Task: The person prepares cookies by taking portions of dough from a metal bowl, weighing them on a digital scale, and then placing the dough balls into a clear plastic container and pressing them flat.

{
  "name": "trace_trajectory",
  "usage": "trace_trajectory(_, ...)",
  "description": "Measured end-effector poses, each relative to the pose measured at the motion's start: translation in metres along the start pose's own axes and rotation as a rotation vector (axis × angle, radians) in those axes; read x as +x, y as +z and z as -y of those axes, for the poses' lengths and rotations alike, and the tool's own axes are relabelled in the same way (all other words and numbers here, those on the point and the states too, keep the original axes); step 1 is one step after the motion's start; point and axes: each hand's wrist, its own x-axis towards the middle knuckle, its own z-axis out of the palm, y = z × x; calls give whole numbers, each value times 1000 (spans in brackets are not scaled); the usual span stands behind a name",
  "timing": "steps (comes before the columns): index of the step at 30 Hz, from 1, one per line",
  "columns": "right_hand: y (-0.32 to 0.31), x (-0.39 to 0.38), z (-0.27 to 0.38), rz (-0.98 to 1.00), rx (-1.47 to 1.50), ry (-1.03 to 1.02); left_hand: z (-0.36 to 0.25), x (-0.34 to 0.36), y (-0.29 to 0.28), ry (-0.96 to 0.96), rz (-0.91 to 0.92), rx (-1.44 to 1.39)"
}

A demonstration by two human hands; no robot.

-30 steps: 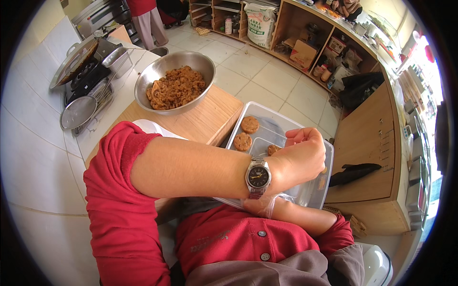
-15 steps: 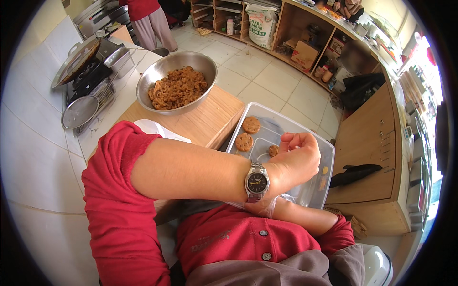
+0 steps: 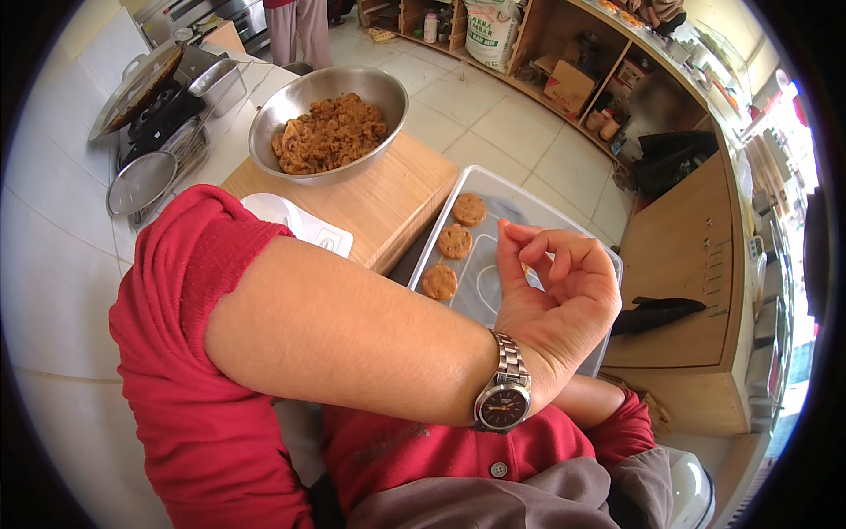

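Note:
My left arm, wearing a metal-banded wristwatch point(image 3: 502, 406), reaches across to the right. My left hand point(image 3: 564, 295) hovers above a clear plastic tub point(image 3: 483, 176), fingers curled in and thumb tip close to the index finger. I see nothing held in it. Three round brown patties point(image 3: 455, 241) lie in a row along the tub's left side. Behind my fingers a bit of another brown piece point(image 3: 526, 268) shows. Of my right arm only the forearm point(image 3: 596, 401) is visible; the hand is hidden behind my left arm.
A steel bowl point(image 3: 264, 141) of brown, chunky mixture point(image 3: 330, 132) stands on a wooden board point(image 3: 410, 181) at left. Beside it sits a white kitchen scale point(image 3: 308, 231), partly covered by my arm. Strainers point(image 3: 141, 183) and pans are farther left. Wooden cabinets point(image 3: 665, 264) line the right; another person point(image 3: 300, 35) stands far off.
My left hand has lifted higher and closer to me, turning its palm side more into view. A third patty now shows at the tub's left. My right hand's clear plastic covering is now hidden.

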Motion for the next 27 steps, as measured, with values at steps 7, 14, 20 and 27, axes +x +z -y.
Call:
trace_trajectory(7,5,-1,4,-15,-75,20,-1,3,-1,20,71,-4)
trace_trajectory(14,-9,-1,-8,46,-98,75,-7,-6,5,-34,48,-52)
trace_trajectory(20,-128,39,-52,1349,-1178,-182,13,-26,24,211,-86,-853)
trace_trajectory(27,-167,41,-75,1824,-1554,-291,-2,-62,67,87,-399,-1602)
